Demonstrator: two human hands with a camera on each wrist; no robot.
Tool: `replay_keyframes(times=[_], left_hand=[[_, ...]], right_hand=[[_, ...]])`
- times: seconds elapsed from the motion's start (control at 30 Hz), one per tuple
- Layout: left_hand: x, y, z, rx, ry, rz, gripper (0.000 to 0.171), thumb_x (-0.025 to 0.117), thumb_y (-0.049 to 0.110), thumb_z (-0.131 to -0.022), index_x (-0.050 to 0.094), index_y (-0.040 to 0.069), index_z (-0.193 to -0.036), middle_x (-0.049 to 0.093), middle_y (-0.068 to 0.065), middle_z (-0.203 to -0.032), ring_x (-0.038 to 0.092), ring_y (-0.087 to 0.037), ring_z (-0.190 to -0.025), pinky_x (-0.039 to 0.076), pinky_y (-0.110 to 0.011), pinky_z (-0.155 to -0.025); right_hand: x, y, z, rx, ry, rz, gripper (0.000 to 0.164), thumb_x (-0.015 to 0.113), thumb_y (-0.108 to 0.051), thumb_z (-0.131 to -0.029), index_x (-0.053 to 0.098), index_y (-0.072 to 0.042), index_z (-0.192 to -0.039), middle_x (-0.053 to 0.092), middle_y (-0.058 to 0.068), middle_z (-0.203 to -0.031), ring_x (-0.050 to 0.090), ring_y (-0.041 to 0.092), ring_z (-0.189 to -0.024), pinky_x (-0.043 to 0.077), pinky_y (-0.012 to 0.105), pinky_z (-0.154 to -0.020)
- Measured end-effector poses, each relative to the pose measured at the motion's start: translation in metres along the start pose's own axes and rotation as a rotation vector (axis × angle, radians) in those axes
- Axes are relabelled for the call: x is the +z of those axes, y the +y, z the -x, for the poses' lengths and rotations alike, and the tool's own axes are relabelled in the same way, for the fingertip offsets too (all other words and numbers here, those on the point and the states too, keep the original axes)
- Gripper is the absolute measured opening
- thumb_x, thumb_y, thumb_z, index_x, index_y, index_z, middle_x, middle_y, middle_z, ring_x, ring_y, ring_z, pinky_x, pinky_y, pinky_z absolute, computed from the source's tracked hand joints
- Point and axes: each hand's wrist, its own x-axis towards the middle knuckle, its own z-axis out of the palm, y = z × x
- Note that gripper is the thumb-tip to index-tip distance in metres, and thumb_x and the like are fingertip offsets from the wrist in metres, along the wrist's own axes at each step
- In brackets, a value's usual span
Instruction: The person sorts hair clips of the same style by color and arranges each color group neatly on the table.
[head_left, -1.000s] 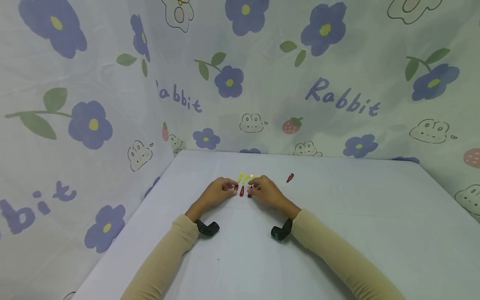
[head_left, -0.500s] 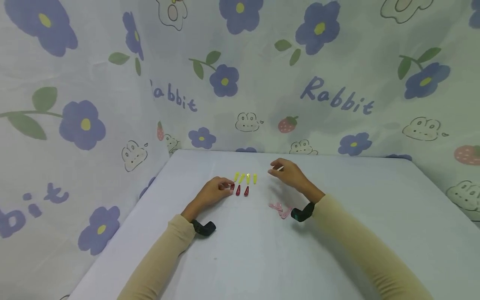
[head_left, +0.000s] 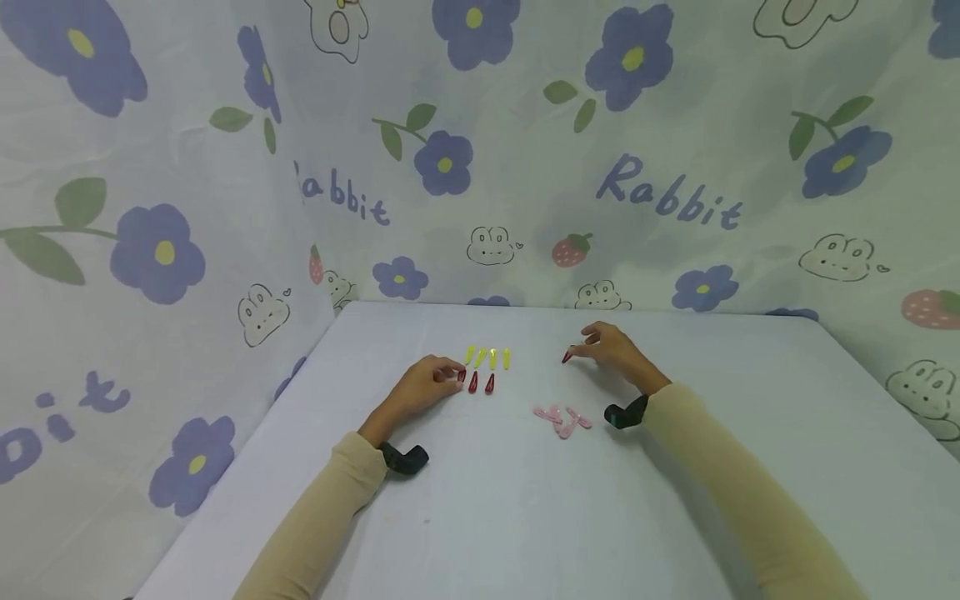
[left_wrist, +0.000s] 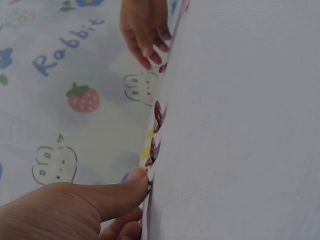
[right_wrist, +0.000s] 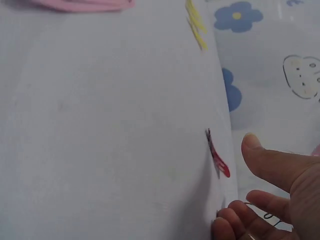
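Note:
My left hand [head_left: 426,385] rests on the table, thumb and finger pinching the leftmost red hair clip [head_left: 462,376]; its thumb hides most of that clip in the left wrist view. Beside it two more red hair clips [head_left: 473,382] lie in a row. Behind them is a row of several yellow hair clips [head_left: 492,359]. Off to the right, my right hand [head_left: 611,346] is over a lone red hair clip [right_wrist: 218,159] on the table. The right wrist view shows thumb and fingers spread apart, not gripping this clip.
Several pink hair clips [head_left: 564,425] lie in a loose heap between the forearms, nearer than the rows. The white tabletop [head_left: 480,508] ends at a patterned cloth wall [head_left: 525,183] at the back and left. A black wrist camera [head_left: 405,459] sits on each wrist.
My right hand has left the third red clip in the row and moved right to the lone red clip. The pink clips have come into sight. My left hand stays at its clip.

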Motion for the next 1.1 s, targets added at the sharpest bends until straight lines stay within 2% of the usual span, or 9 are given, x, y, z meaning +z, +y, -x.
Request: replay_keyframes(times=[0.23, 0.37, 0.53, 0.7, 0.87, 1.1], left_hand=[[0.007, -0.01, 0.015, -0.065, -0.008, -0.009, 0.029, 0.074, 0.026, -0.091, 0.072, 0.021, -0.119, 0.066, -0.002, -0.108, 0.06, -0.016, -0.094, 0.05, -0.037, -0.084], [0.01, -0.013, 0.018, -0.036, -0.011, -0.002, 0.029, 0.074, 0.025, -0.091, 0.072, 0.019, -0.12, 0.066, -0.002, -0.107, 0.06, -0.015, -0.093, 0.051, -0.036, -0.082], [0.01, -0.011, 0.016, -0.024, 0.001, -0.007, 0.029, 0.074, 0.026, -0.092, 0.071, 0.021, -0.12, 0.065, -0.001, -0.107, 0.059, -0.015, -0.093, 0.05, -0.035, -0.082], [0.008, -0.008, 0.012, -0.012, 0.009, -0.007, 0.029, 0.073, 0.026, -0.092, 0.071, 0.021, -0.121, 0.066, -0.002, -0.108, 0.06, -0.015, -0.094, 0.05, -0.036, -0.083], [0.008, -0.009, 0.011, -0.029, -0.009, -0.014, 0.03, 0.073, 0.027, -0.092, 0.071, 0.021, -0.121, 0.065, -0.001, -0.108, 0.059, -0.015, -0.093, 0.049, -0.034, -0.082], [0.003, -0.003, 0.002, -0.008, 0.019, -0.016, 0.03, 0.073, 0.028, -0.092, 0.071, 0.02, -0.121, 0.066, -0.002, -0.109, 0.06, -0.017, -0.095, 0.05, -0.037, -0.083]], right_hand=[[0.033, 0.016, -0.003, -0.067, 0.017, 0.063, 0.062, 0.074, -0.04, -0.089, 0.058, 0.004, -0.129, 0.059, 0.023, -0.13, 0.055, 0.036, -0.117, 0.046, 0.048, -0.102], [0.043, 0.02, -0.001, -0.088, 0.059, 0.077, 0.054, 0.077, -0.039, -0.087, 0.063, 0.002, -0.119, 0.059, 0.022, -0.125, 0.056, 0.035, -0.115, 0.046, 0.049, -0.1], [0.041, 0.018, -0.002, -0.107, 0.092, 0.096, 0.045, 0.079, -0.035, -0.086, 0.065, -0.001, -0.111, 0.057, 0.02, -0.119, 0.054, 0.032, -0.108, 0.047, 0.048, -0.097], [0.038, 0.015, -0.002, -0.116, 0.106, 0.1, 0.044, 0.079, -0.032, -0.087, 0.063, -0.001, -0.113, 0.057, 0.02, -0.12, 0.055, 0.033, -0.109, 0.046, 0.048, -0.098], [0.039, 0.018, -0.001, -0.137, 0.101, 0.054, 0.041, 0.078, -0.029, -0.088, 0.061, -0.003, -0.114, 0.062, 0.016, -0.118, 0.057, 0.032, -0.112, 0.046, 0.047, -0.098], [0.025, 0.015, -0.002, -0.197, 0.166, -0.002, 0.03, 0.072, -0.019, -0.092, 0.06, -0.004, -0.115, 0.067, 0.014, -0.107, 0.061, 0.028, -0.099, 0.048, 0.04, -0.085]])
